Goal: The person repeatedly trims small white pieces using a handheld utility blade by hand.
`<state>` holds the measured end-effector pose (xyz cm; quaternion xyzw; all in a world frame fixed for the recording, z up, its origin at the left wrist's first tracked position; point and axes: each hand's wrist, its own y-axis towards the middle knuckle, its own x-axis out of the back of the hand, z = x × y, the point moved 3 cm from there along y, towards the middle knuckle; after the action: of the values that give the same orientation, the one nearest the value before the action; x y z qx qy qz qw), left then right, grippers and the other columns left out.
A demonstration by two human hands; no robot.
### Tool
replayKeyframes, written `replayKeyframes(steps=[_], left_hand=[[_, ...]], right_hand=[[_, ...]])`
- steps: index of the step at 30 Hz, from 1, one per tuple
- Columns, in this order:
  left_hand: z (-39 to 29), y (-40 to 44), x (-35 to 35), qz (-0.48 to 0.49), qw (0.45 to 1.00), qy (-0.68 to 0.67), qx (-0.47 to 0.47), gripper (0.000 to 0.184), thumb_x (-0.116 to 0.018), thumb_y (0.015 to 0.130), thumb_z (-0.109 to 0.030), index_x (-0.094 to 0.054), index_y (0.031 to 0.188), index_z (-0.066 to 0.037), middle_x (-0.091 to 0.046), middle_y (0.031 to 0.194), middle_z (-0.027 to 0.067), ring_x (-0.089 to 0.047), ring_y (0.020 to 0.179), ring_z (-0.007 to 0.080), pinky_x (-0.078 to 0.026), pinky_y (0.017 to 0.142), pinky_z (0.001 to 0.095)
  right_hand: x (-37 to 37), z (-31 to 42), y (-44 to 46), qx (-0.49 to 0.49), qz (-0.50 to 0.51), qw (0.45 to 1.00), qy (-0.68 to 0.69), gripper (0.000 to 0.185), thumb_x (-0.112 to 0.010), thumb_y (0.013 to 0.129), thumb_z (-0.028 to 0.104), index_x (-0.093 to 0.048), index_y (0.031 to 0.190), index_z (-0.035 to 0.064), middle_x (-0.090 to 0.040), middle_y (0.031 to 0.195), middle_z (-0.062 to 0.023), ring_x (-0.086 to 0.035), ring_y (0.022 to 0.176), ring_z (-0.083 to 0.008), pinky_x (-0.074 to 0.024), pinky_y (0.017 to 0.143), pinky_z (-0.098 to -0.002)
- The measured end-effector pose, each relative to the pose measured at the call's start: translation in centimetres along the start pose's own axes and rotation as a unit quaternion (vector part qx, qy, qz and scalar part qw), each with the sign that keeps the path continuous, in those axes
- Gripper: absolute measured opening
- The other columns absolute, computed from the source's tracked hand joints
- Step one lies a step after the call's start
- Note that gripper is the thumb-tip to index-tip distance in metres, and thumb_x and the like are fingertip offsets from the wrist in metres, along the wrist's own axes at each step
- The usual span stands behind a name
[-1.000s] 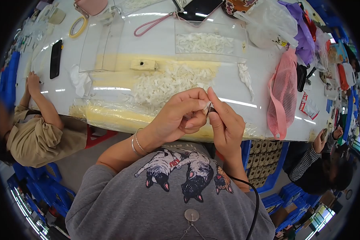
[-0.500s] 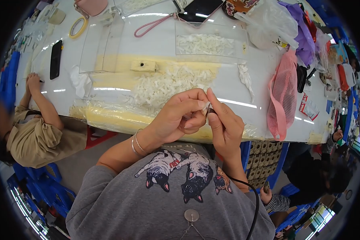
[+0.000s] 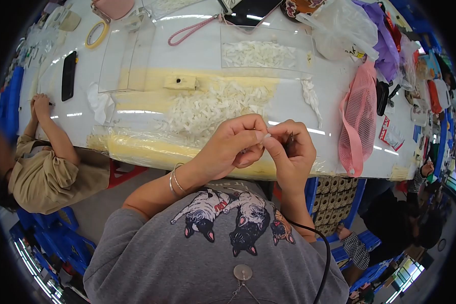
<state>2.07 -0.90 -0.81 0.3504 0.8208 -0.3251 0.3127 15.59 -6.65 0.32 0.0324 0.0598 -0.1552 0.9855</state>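
Over the table's front edge, my left hand point(image 3: 233, 144) is closed in a pinch on a small white piece point(image 3: 267, 136), mostly covered by fingertips. My right hand point(image 3: 295, 152) meets it there, thumb against the same piece and fingers curled. A thin dark metal bit point(image 3: 291, 138) shows between the right fingers; its kind cannot be made out. Just beyond my hands spreads a loose heap of small white strips point(image 3: 213, 109). Further back, a clear tray point(image 3: 301, 43) contains more such strips.
A yellow block with a hole point(image 3: 181, 82) sits behind the heap. Around it are a clear box point(image 3: 124, 61), tape roll point(image 3: 96, 34), black phone point(image 3: 69, 76), crumpled tissue point(image 3: 101, 104) and pink mesh bag point(image 3: 358, 119). A co-worker's hands point(image 3: 40, 104) rest at the left.
My right hand has turned: its forefinger, stretched forward before, is now bent, and the thumb presses on the white piece. My left hand stays nearly in place.
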Motion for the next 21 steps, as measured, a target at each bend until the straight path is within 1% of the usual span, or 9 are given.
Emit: replayKeyframes(steps=[3,6,8,9,13,14,17,20,21], left_hand=[[0.4,0.1,0.2,0.000,1.000,-0.014,0.007,0.016,-0.051,0.103,-0.020,-0.051,0.094,-0.006,-0.044,0.061,-0.0004,-0.034,0.050,0.0054,-0.026,0.045,0.0228],[0.4,0.3,0.5,-0.017,0.998,-0.039,0.043,0.020,-0.051,0.104,-0.022,-0.050,0.091,-0.007,-0.043,0.060,-0.0004,-0.033,0.049,0.0053,-0.025,0.044,0.0228],[0.5,0.3,0.6,-0.027,0.997,-0.040,0.067,0.023,-0.050,0.104,-0.023,-0.048,0.087,-0.008,-0.043,0.059,-0.0002,-0.032,0.049,0.0051,-0.024,0.043,0.0223],[0.6,0.4,0.7,-0.004,0.995,-0.065,0.072,0.024,-0.050,0.105,-0.024,-0.047,0.086,-0.009,-0.044,0.059,0.0003,-0.032,0.049,0.0051,-0.024,0.043,0.0218],[1.3,0.6,1.9,0.062,0.985,-0.141,0.081,0.027,-0.051,0.104,-0.023,-0.044,0.082,-0.010,-0.048,0.063,0.0033,-0.032,0.048,0.0046,-0.023,0.041,0.0199],[1.5,0.7,2.0,0.072,0.982,-0.154,0.080,0.027,-0.051,0.104,-0.022,-0.043,0.082,-0.010,-0.050,0.065,0.0042,-0.032,0.048,0.0044,-0.024,0.041,0.0194],[1.7,0.8,2.1,0.095,0.980,-0.162,0.067,0.024,-0.050,0.103,-0.019,-0.043,0.083,-0.009,-0.051,0.068,0.0065,-0.031,0.047,0.0043,-0.024,0.041,0.0192],[1.1,0.7,1.8,0.079,0.987,-0.126,0.059,0.021,-0.050,0.102,-0.017,-0.043,0.085,-0.008,-0.050,0.067,0.0071,-0.031,0.048,0.0043,-0.024,0.041,0.0190],[1.0,0.7,1.9,0.073,0.989,-0.115,0.059,0.020,-0.050,0.102,-0.017,-0.043,0.085,-0.008,-0.050,0.067,0.0069,-0.031,0.048,0.0043,-0.023,0.041,0.0191]], right_hand=[[0.1,-0.2,-0.1,-0.052,-0.016,0.998,0.009,0.008,-0.069,0.096,0.004,-0.066,0.102,0.0003,-0.059,0.084,0.0021,-0.049,0.071,-0.0027,-0.0369,0.061,-0.0182],[0.1,-0.9,-0.1,-0.036,-0.005,0.997,-0.064,0.004,-0.067,0.097,0.003,-0.066,0.098,-0.0006,-0.060,0.082,0.0021,-0.049,0.070,-0.0027,-0.0376,0.061,-0.0188],[0.6,-1.1,0.2,-0.046,-0.019,0.996,-0.073,0.004,-0.067,0.097,0.003,-0.067,0.097,-0.0007,-0.059,0.080,0.0026,-0.048,0.069,-0.0023,-0.0368,0.060,-0.0190],[1.0,-1.2,0.5,-0.051,-0.025,0.995,-0.078,0.004,-0.067,0.097,0.003,-0.067,0.096,-0.0008,-0.059,0.079,0.0028,-0.047,0.069,-0.0021,-0.0365,0.060,-0.0192],[3.0,-0.8,3.3,-0.026,-0.046,0.946,-0.318,0.010,-0.073,0.089,0.003,-0.068,0.097,0.0024,-0.061,0.084,-0.0016,-0.051,0.065,-0.0064,-0.0389,0.059,-0.0217],[2.9,-1.1,3.8,-0.018,-0.036,0.930,-0.366,0.015,-0.077,0.085,0.009,-0.068,0.096,0.0039,-0.063,0.088,-0.0048,-0.059,0.066,-0.0129,-0.0445,0.059,-0.0263],[2.8,-2.9,4.4,0.031,-0.038,0.900,-0.433,0.017,-0.077,0.086,0.016,-0.066,0.093,0.0050,-0.065,0.089,-0.0041,-0.065,0.071,-0.0179,-0.0488,0.061,-0.0323],[2.2,-3.2,4.6,-0.037,-0.049,0.877,-0.476,0.018,-0.076,0.087,0.019,-0.064,0.090,0.0058,-0.065,0.090,-0.0030,-0.068,0.074,-0.0212,-0.0508,0.063,-0.0352],[2.2,-3.3,4.7,-0.027,-0.050,0.871,-0.488,0.018,-0.075,0.088,0.019,-0.064,0.090,0.0061,-0.065,0.090,-0.0029,-0.068,0.074,-0.0215,-0.0509,0.063,-0.0354]])
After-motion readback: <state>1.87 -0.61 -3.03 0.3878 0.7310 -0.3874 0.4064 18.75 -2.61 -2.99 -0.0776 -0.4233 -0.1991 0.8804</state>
